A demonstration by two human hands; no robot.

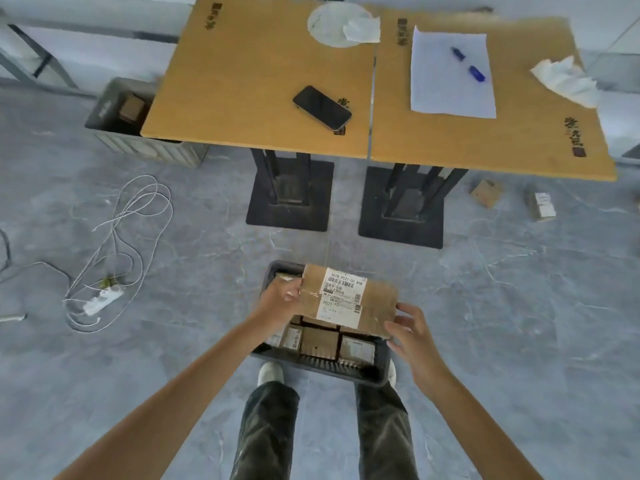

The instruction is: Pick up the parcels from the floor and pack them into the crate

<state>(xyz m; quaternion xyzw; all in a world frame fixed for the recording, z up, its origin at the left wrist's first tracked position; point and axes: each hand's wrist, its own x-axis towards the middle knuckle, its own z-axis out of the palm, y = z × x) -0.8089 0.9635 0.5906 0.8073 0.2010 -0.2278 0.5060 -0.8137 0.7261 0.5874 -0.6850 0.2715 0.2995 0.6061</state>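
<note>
Your left hand [282, 299] grips one end of the parcel [349, 299] and your right hand [410, 332], fingers loosely spread, rests against the other, holding it label-up above the nearly full crate [325, 367], probably so it lands flat on top.

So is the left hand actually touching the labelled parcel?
Touching. Head view: fingers of the left hand curl over the left end of the labelled parcel, held above the crate.
</note>
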